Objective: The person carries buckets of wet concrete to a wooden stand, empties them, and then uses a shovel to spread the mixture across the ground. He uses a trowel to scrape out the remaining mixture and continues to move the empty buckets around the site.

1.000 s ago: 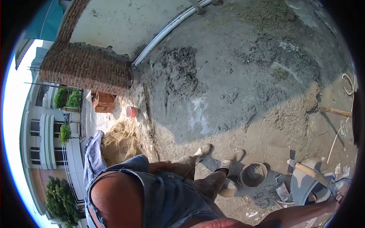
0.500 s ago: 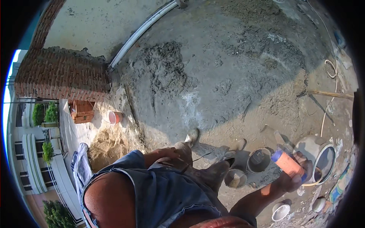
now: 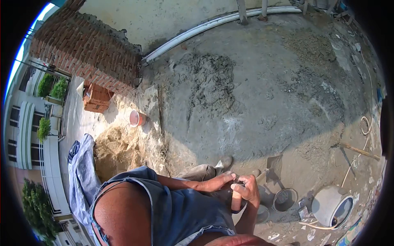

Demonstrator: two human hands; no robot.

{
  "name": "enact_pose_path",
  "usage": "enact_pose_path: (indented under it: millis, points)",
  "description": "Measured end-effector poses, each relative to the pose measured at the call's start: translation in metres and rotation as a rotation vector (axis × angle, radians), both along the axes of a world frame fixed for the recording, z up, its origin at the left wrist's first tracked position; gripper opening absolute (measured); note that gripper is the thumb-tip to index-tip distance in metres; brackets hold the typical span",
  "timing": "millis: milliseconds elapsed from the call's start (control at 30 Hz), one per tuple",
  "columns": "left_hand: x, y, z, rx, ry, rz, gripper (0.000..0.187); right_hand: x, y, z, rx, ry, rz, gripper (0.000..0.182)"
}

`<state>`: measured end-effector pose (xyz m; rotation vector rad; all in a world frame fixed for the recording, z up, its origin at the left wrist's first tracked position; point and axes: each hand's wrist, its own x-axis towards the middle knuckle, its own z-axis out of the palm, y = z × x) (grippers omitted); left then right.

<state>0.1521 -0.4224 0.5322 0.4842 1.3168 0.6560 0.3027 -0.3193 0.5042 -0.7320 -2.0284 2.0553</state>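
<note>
My right hand (image 3: 249, 190) is wrapped round an orange bottle (image 3: 236, 201) with a dark end, held upright-looking before my waist. My left hand (image 3: 221, 182) is at the bottle's upper end, fingers closed in against it, thumb side towards my right hand. The bottle's top is mostly hidden by the fingers of both hands. Below them, my mud-coated boot (image 3: 224, 162) stands on wet grey mortar ground. A dark bucket (image 3: 285, 200) sits beyond my right hand, and a smaller bucket (image 3: 262, 214) is partly behind my right forearm.
A large round pot (image 3: 331, 206) stands at the right, with a hose (image 3: 316, 224) beside it. A wooden handle (image 3: 361, 151) lies farther right. Rough mortar (image 3: 213, 82) covers the ground ahead. A sand heap (image 3: 117, 149), red bucket (image 3: 136, 118) and brick wall (image 3: 88, 49) are at left.
My right hand has brought the bottle from the far right in to my waist. My left hand has moved from my leg to meet it. The view has shifted.
</note>
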Motion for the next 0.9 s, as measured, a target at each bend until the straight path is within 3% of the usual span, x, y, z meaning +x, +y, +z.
enact_pose_path:
  millis: [67, 100, 133, 200, 233, 267, 333, 367, 433, 500, 533, 600, 700, 733, 833, 867, 900]
  points:
    - [0.006, -0.008, -0.019, -0.085, -0.475, 0.290, 0.056, -0.013, -0.003, -0.005, 0.068, 0.009, -0.121, 0.032]
    - [0.007, -0.003, -0.003, -0.061, -0.558, 0.348, 0.050, -0.015, -0.005, -0.007, 0.139, 0.019, -0.248, 0.031]
    - [0.008, -0.001, -0.007, -0.059, -0.566, 0.350, 0.050, -0.018, -0.002, -0.008, 0.143, 0.012, -0.245, 0.031]
    - [0.010, 0.005, -0.015, 0.076, -0.723, 0.335, 0.043, -0.026, 0.010, -0.006, 0.391, 0.101, -0.355, 0.028]
    - [0.002, 0.008, -0.016, 0.109, -0.667, 0.231, 0.040, -0.029, 0.012, 0.013, 0.464, 0.085, -0.417, 0.028]
    - [-0.003, 0.011, -0.016, 0.107, -0.665, 0.234, 0.040, -0.026, 0.013, 0.010, 0.460, 0.086, -0.415, 0.028]
    - [-0.011, 0.024, -0.009, -0.068, -0.613, 0.302, 0.042, -0.007, 0.018, -0.006, 0.525, -0.004, -0.767, 0.032]
    - [-0.015, 0.029, -0.019, -0.077, -0.709, 0.301, 0.046, 0.008, 0.021, -0.025, 0.516, -0.005, -0.770, 0.032]
    - [-0.009, 0.043, -0.019, -0.158, -0.762, 0.242, 0.055, 0.053, 0.020, -0.103, 0.013, -0.026, -1.115, 0.033]
    - [0.018, 0.061, -0.012, -0.172, -0.832, 0.221, 0.061, 0.124, 0.011, -0.240, -0.278, -0.223, -1.125, 0.049]
    - [0.035, 0.071, -0.005, -0.169, -0.846, 0.191, 0.060, 0.116, 0.020, -0.237, -0.279, -0.189, -1.136, 0.049]
    - [0.076, 0.090, 0.012, -0.095, -0.984, 0.164, 0.057, 0.097, 0.022, -0.194, -0.478, 0.240, -1.009, 0.059]
    - [0.140, 0.112, 0.038, -0.132, -0.982, 0.187, 0.056, 0.117, 0.003, -0.125, -0.735, 0.760, -0.744, 0.075]
    - [0.151, 0.115, 0.042, -0.134, -0.974, 0.160, 0.055, 0.129, -0.001, -0.123, -0.778, 0.820, -0.697, 0.066]
    - [0.139, 0.123, 0.054, -0.133, -0.880, 0.168, 0.058, 0.142, 0.011, -0.181, -1.082, 0.810, -0.773, 0.046]
    - [0.115, 0.121, 0.069, -0.170, -0.894, 0.161, 0.058, 0.139, 0.026, -0.226, -1.267, 0.811, -0.817, 0.044]
    - [0.095, 0.111, 0.068, -0.112, -0.914, 0.181, 0.060, 0.142, 0.047, -0.311, -1.532, 0.886, -0.743, 0.045]
